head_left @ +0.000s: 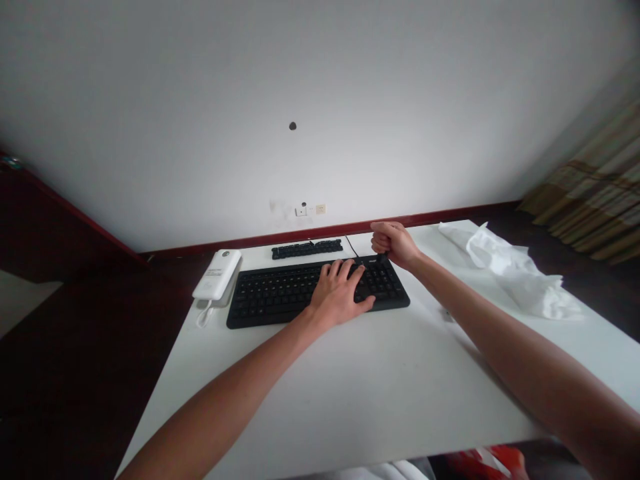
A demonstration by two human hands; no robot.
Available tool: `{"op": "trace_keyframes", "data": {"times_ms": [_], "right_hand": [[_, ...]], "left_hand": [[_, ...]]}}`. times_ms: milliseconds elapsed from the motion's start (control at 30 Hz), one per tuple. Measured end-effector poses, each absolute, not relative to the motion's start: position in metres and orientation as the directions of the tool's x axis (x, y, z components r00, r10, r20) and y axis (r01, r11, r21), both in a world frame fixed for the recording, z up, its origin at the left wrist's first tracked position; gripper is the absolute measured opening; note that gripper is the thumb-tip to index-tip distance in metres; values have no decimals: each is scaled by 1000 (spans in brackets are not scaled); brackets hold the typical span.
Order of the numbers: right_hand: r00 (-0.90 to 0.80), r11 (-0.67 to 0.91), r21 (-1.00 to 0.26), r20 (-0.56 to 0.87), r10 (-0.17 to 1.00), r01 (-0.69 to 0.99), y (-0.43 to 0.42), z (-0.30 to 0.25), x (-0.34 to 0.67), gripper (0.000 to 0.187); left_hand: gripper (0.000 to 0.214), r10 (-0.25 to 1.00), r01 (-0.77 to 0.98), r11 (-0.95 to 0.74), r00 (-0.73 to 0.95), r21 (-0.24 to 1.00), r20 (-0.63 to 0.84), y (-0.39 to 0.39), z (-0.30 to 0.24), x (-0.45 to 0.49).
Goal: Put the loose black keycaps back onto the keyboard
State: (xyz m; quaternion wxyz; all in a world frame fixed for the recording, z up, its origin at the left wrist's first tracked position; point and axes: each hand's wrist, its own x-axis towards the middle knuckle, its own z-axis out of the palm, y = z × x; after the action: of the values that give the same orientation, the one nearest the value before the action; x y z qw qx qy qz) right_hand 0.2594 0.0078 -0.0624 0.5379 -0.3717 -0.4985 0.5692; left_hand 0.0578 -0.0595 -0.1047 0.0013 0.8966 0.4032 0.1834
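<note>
My left hand (pixel 340 293) lies spread over the right half of a black computer keyboard (pixel 280 300), its fingers on the keys. My right hand (pixel 394 244) is a closed fist above the keyboard's top right edge. A small black object (pixel 383 257) pokes out below that fist, partly hidden by it, and I cannot tell exactly what it is. A thin black cable (pixel 353 248) rises from the keyboard's top edge near both hands. Behind the keyboard lies a narrow black strip of keys (pixel 307 249).
A white rectangular device (pixel 217 275) with a white cord (pixel 203 315) sits left of the keyboard. Crumpled white tissue or plastic (pixel 510 273) lies at the right on the white table (pixel 350 373). Wall sockets (pixel 310 209) sit above the table's far edge.
</note>
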Motion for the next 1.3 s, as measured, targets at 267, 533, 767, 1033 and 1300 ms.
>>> {"op": "trace_keyframes", "data": {"times_ms": [267, 533, 767, 1033, 1300], "right_hand": [[130, 213, -948, 187, 974, -237, 2, -69, 248, 48], [259, 271, -962, 261, 930, -4, 4, -87, 241, 45], [272, 295, -938, 337, 901, 182, 4, -97, 241, 41], [299, 331, -923, 378, 876, 198, 0, -101, 239, 39], [285, 343, -921, 384, 878, 185, -1, -108, 238, 40]], "left_hand": [[68, 715, 724, -677, 607, 128, 346, -59, -106, 58], [67, 718, 728, -673, 603, 129, 348, -60, -106, 58], [69, 720, 725, -673, 601, 142, 346, -60, -107, 58], [67, 728, 729, -667, 594, 152, 343, -60, -106, 60], [67, 724, 732, -667, 595, 138, 348, -60, -106, 61]]}}
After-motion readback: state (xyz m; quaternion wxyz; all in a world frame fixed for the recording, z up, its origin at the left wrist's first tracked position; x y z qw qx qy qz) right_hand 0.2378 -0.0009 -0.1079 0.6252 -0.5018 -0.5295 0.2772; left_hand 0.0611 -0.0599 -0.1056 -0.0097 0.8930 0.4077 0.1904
